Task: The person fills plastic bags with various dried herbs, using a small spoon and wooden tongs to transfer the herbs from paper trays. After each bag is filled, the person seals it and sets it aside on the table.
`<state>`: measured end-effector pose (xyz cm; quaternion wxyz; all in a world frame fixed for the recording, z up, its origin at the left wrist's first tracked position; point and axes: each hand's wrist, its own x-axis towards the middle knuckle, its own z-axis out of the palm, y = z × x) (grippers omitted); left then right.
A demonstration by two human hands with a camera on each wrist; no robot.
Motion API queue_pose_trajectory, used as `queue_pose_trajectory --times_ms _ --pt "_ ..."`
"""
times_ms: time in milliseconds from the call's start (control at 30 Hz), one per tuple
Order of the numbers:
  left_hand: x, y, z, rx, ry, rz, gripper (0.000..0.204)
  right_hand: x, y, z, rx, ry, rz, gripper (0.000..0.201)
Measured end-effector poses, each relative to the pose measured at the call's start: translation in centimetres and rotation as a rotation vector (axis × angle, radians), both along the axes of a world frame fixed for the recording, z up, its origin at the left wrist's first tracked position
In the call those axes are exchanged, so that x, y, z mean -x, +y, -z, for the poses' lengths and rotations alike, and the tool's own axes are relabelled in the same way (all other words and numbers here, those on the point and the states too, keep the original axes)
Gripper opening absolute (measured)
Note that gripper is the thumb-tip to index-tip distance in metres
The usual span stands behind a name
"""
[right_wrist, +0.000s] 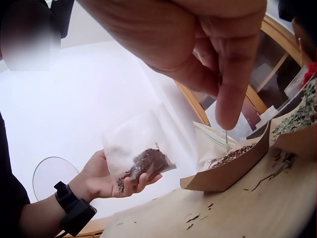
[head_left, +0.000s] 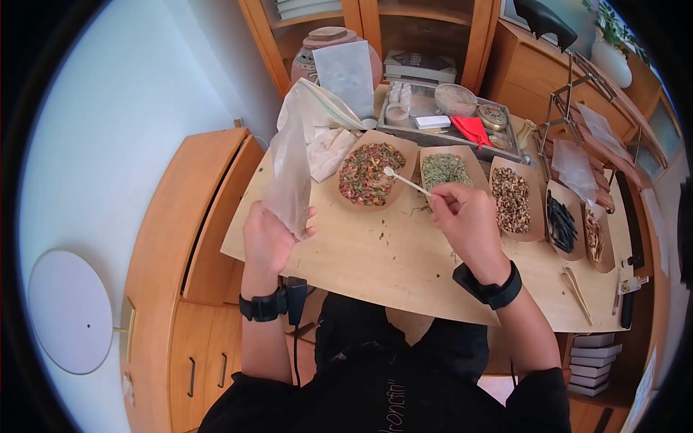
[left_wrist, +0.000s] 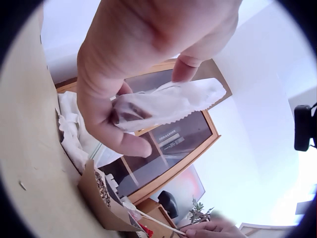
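My left hand (head_left: 268, 239) holds a translucent paper bag (head_left: 290, 177) upright from below. Dark crumbled dried bits (right_wrist: 143, 163) lie in the bag's bottom, seen in the right wrist view. My right hand (head_left: 471, 222) pinches the end of a thin white spoon (head_left: 410, 182) between thumb and fingers. The spoon's bowl points left, over the right part of a brown paper tray (head_left: 408, 155) of reddish dried flowers and herbs (head_left: 369, 172). A tray of green dried herb (head_left: 445, 169) lies just beyond the right hand.
To the right stand paper trays with brown chopped pieces (head_left: 511, 198), black strips (head_left: 561, 224) and tan slices (head_left: 595, 238). Wooden tweezers (head_left: 576, 294) lie near the front right edge. Behind are a cloth bag (head_left: 336, 148), a red pouch (head_left: 471, 131) and a glass bowl (head_left: 455, 99).
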<state>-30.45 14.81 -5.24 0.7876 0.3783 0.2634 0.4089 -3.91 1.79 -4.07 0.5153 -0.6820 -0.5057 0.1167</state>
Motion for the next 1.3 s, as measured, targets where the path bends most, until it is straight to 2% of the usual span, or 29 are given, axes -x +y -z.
queue_pose_trajectory --times_ms 33,67,133,167,233,367,433,567,633,700,767,833,967,1033,1067,1133,1300 --pt "0.1 -0.3 0.1 0.011 0.112 -0.087 0.044 0.2 0.0 0.0 0.018 -0.004 -0.008 0.011" --pt "0.0 -0.5 0.3 0.011 0.114 -0.088 0.044 0.4 0.0 0.0 0.037 -0.008 -0.017 0.011" --pt "-0.1 -0.7 0.9 -0.047 0.354 -0.239 0.032 0.7 0.1 0.2 0.05 -0.003 -0.026 0.011" --pt "0.0 -0.4 1.6 -0.047 0.353 -0.241 0.032 0.8 0.1 0.3 0.064 -0.002 -0.03 0.01" --pt "0.3 0.3 2.8 -0.179 0.578 -0.263 0.026 0.8 0.1 0.7 0.077 -0.035 -0.05 0.011" --pt "-0.5 0.6 4.1 -0.182 0.669 -0.332 0.031 0.7 0.3 1.8 0.069 -0.066 -0.08 0.012" --pt "-1.1 1.0 5.3 -0.463 0.87 -0.43 0.026 1.1 0.3 1.6 0.076 -0.033 -0.06 0.011" --pt "-1.8 0.7 5.1 -0.549 0.871 -0.462 0.026 1.3 0.3 1.2 0.102 -0.008 -0.038 0.01" --pt "-2.1 0.5 4.2 -0.453 0.842 -0.422 0.036 1.4 0.1 0.8 0.104 -0.035 -0.04 0.01" --pt "-2.1 0.8 4.5 -0.455 0.848 -0.422 0.031 1.3 -0.1 0.6 0.107 -0.06 -0.042 0.01" --pt "-2.0 0.8 4.5 -0.456 0.855 -0.422 0.025 1.1 -0.2 0.5 0.084 -0.234 -0.034 0.011" --pt "-2.1 0.5 3.8 -0.238 0.643 -0.353 0.024 1.1 -0.3 0.0 0.089 -0.243 -0.024 0.009" --pt "-1.9 0.6 4.3 -0.208 0.618 -0.368 0.02 0.9 -0.5 -0.3 0.066 -0.287 0.013 0.007" --pt "-1.7 0.9 5.0 -0.429 0.775 -0.426 0.019 0.9 -0.5 -0.4 0.062 -0.295 0.01 0.006" --pt "-1.7 0.9 5.2 -0.428 0.775 -0.426 0.019 0.9 -0.6 -0.4 0.056 -0.302 0.009 0.006" --pt "-2.2 0.0 4.3 -0.674 0.931 -0.496 0.026 1.0 -0.5 -0.4 0.051 -0.301 0.003 0.007" --pt "-3.1 -1.7 2.0 -0.695 1.102 -0.477 0.027 1.3 -0.3 0.0 0.05 -0.298 -0.018 0.007"
